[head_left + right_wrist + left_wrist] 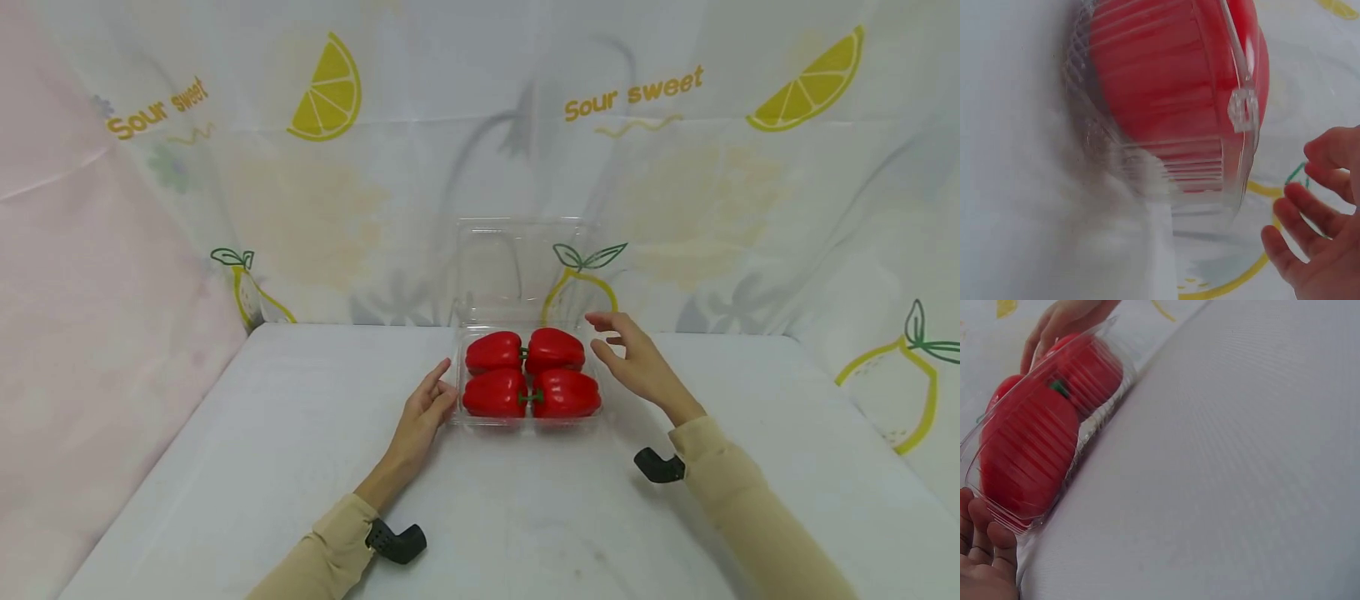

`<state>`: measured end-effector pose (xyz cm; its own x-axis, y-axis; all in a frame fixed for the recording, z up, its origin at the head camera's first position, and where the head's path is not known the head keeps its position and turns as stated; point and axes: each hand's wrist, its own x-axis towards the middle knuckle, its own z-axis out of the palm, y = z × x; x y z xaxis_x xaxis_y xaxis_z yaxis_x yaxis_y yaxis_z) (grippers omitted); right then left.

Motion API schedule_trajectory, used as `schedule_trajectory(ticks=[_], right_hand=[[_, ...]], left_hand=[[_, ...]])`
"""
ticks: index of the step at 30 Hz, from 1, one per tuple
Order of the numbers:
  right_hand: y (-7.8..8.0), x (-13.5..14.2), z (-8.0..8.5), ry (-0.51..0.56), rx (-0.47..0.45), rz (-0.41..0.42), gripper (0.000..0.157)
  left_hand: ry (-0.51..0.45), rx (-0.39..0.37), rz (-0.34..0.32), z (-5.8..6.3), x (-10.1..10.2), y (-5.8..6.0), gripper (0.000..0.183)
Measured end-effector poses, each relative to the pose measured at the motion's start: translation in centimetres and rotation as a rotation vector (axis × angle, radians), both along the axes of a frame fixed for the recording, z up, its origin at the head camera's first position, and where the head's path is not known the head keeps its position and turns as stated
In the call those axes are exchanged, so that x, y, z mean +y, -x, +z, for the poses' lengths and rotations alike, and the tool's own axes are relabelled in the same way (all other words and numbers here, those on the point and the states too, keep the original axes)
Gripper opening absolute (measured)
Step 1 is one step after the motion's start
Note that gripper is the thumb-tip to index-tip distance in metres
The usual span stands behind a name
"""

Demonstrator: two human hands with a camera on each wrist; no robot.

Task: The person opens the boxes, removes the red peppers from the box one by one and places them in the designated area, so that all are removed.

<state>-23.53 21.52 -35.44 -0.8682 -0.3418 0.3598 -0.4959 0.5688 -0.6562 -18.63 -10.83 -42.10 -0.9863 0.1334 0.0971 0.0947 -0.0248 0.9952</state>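
Several red bell peppers (495, 393) with green stems lie in two rows inside a clear plastic clamshell box (487, 422), stems facing inward. The box's transparent lid (491, 271) stands raised at the back. At the box's left side my left hand (422, 417) rests its fingertips against the wall; the left wrist view shows those fingers (1002, 540) at the lower corner. My right hand (633, 358) hovers by the back right corner, its fingers loosely bent and holding nothing. In the right wrist view a gap separates these fingers (1300, 215) from the box rim.
A white cloth covers the table (315, 400). Behind it hangs a curtain (420, 167) printed with lemons and lettering, close behind the raised lid. Both sleeved wrists carry a black camera mount, the left one (397, 543) and the right one (660, 467).
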Motion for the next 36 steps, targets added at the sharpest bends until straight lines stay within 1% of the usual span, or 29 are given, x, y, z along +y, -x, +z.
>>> schedule_trajectory(ticks=[3,9,12,15,19,23,27,30,36], right_hand=[[-0.7,-0.2,0.0,-0.039,-0.002,0.029,0.037],[-1.9,-0.7,-0.1,-0.051,0.006,0.146,0.029],[-2.2,-1.0,-0.3,-0.064,0.018,0.205,0.031],[-2.4,-1.3,-0.5,-0.093,-0.007,0.241,0.036],[-3.0,-1.5,-0.4,-0.127,-0.094,0.240,0.045],[-3.4,-1.8,-0.4,-0.145,-0.158,0.251,0.053],[-3.5,-1.9,-0.4,-0.140,-0.183,0.272,0.061],[-3.5,-1.9,-0.4,-0.128,-0.185,0.274,0.064],[-3.6,-1.7,-0.5,-0.121,-0.185,0.272,0.061]], left_hand=[[-0.011,0.002,-0.014,-0.1,-0.1,0.0,0.052],[-0.029,-0.008,-0.035,-0.2,-0.2,0.0,0.052],[-0.041,-0.012,-0.030,-0.1,-0.2,0.0,0.052],[-0.050,-0.010,-0.023,0.0,-0.2,-0.1,0.052],[-0.055,-0.013,-0.025,0.0,-0.1,-0.1,0.053],[-0.054,-0.013,-0.031,0.1,-0.1,0.0,0.052],[-0.057,-0.009,-0.035,0.1,-0.1,0.0,0.052],[-0.066,-0.008,-0.035,0.1,0.0,0.1,0.053],[-0.061,-0.002,-0.042,0.0,-0.1,0.0,0.054]])
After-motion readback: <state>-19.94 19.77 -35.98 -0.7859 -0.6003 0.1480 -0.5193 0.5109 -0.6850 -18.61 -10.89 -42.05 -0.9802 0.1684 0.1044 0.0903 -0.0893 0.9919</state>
